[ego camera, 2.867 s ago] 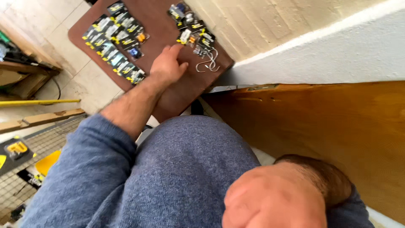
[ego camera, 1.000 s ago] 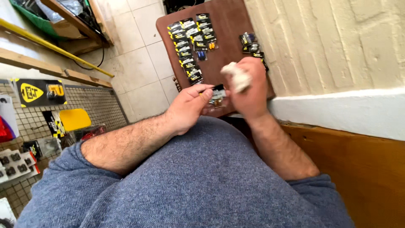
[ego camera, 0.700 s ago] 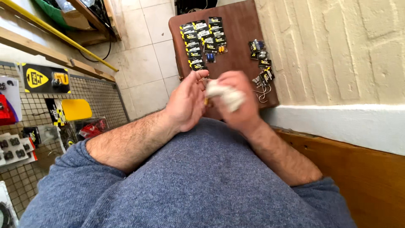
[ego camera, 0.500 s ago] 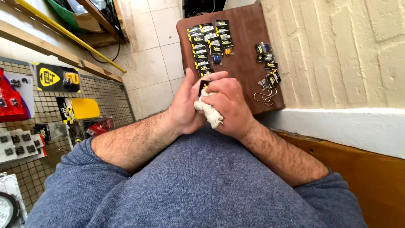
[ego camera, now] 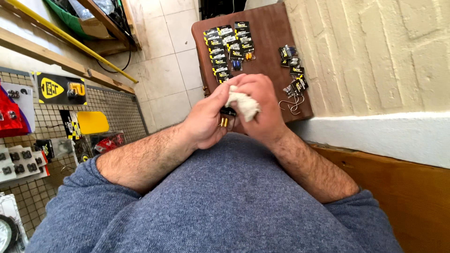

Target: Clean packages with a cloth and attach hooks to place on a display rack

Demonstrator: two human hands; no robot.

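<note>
My left hand (ego camera: 206, 119) grips a small black-and-yellow packet (ego camera: 227, 117) with two brass pieces showing at its lower end. My right hand (ego camera: 262, 105) presses a crumpled white cloth (ego camera: 243, 104) against that packet. Both hands meet in front of my chest, just above my grey-blue sweater. Beyond them a brown board (ego camera: 267, 35) carries two rows of similar small packets (ego camera: 227, 47) and a smaller cluster of packets (ego camera: 293, 68) with bare wire hooks (ego camera: 291, 105).
A cream brick wall (ego camera: 375, 51) with a white ledge and a wooden panel (ego camera: 412, 187) is on the right. On the left a wire grid display (ego camera: 33, 192) holds hanging packaged goods. Tiled floor (ego camera: 164, 56), a yellow pole (ego camera: 70, 37) and wooden shelving lie beyond.
My left hand came back from the board with a packet. My right hand brought the white cloth up to it, and both hands drew in toward my chest.
</note>
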